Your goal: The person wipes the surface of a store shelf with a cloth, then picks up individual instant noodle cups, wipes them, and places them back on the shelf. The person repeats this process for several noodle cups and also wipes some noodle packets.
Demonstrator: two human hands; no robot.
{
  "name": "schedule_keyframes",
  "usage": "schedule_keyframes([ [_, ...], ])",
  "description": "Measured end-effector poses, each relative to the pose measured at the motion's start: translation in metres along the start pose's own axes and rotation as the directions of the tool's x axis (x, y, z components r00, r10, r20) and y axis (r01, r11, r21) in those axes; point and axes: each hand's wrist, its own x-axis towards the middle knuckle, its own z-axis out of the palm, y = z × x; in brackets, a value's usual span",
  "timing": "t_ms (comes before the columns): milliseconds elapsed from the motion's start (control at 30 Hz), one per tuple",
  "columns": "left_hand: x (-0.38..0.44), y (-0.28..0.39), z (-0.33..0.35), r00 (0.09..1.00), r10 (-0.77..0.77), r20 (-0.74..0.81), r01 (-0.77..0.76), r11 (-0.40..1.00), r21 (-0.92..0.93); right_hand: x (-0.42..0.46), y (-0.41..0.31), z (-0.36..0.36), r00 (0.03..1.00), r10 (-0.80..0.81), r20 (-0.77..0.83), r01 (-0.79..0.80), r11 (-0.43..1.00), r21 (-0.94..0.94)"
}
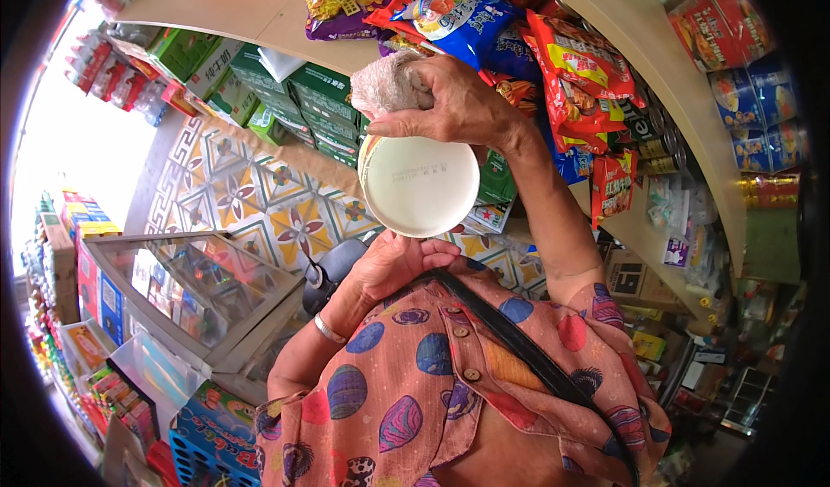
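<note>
A round tub [421, 185] is held up in front of my chest, its white flat end bearing small print and facing me. My right hand [457, 101] reaches over its upper edge, with a crumpled, pale towelling cloth [389, 85] gripped between thumb and fingers. At the tub's lower rim is my left hand [405, 260], palm turned up, thumb and a finger against its underside and the other fingers loosely curled. Part of the left hand's grip is hidden behind the tub.
A shelf [214, 10] beyond my hands carries bagged instant noodles [454, 16]; red packs [577, 85] hang near my right forearm. Green cartons [324, 107] are stacked below. A glass display case [214, 292] stands left, near a blue plastic basket [207, 454].
</note>
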Motion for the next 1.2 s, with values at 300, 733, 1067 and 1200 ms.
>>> schedule_keyframes([
  [300,-0.002,-0.012,-0.012,0.998,-0.058,-0.016,0.056,0.995,-0.085,0.003,0.014,0.015,0.983,0.147,0.112,-0.145,0.989,-0.023],
  [733,-0.013,-0.025,-0.025,0.997,-0.077,0.009,0.078,0.978,-0.192,0.002,0.015,0.037,0.986,0.138,0.095,-0.136,0.99,-0.02],
  [1067,-0.014,-0.036,-0.033,0.994,-0.091,0.056,0.103,0.956,-0.273,0.002,0.007,0.044,0.972,0.194,0.129,-0.183,0.979,-0.091],
  [1200,-0.015,-0.038,-0.033,0.994,-0.088,0.061,0.103,0.948,-0.303,0.003,0.007,0.046,0.965,0.214,0.154,-0.199,0.974,-0.107],
])
